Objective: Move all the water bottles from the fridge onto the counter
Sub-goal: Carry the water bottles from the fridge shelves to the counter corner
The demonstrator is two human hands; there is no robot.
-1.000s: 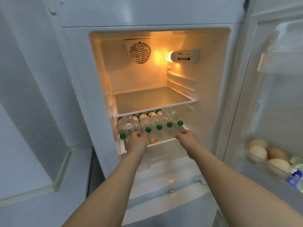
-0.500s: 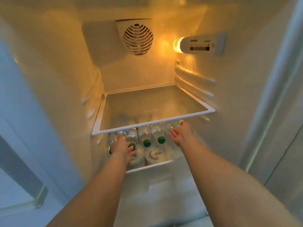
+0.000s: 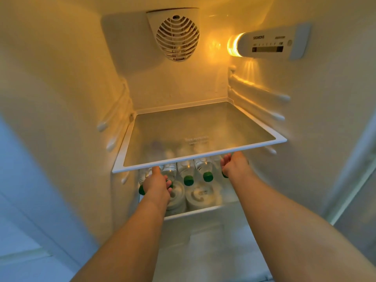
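Bottles (image 3: 186, 169) are stored lying down, green caps forward, so they're reached under the glass shelf (image 3: 234, 148). One near the left end is gripped at the neck by the left hand (image 3: 157, 183). The rightmost gets reached by the right hand (image 3: 234, 165), fingers hidden, grip can't be told.

A home kitchen: lit fridge interior (image 3: 61, 82) (fan, glass shelf (image 3: 199, 159)) holding water bottles (image 3: 186, 169).

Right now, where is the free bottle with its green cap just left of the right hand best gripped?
Grip that bottle at its neck behind the green cap, coming from the open front. It lies cap-forward under the glass shelf, with another bottle close on its left.
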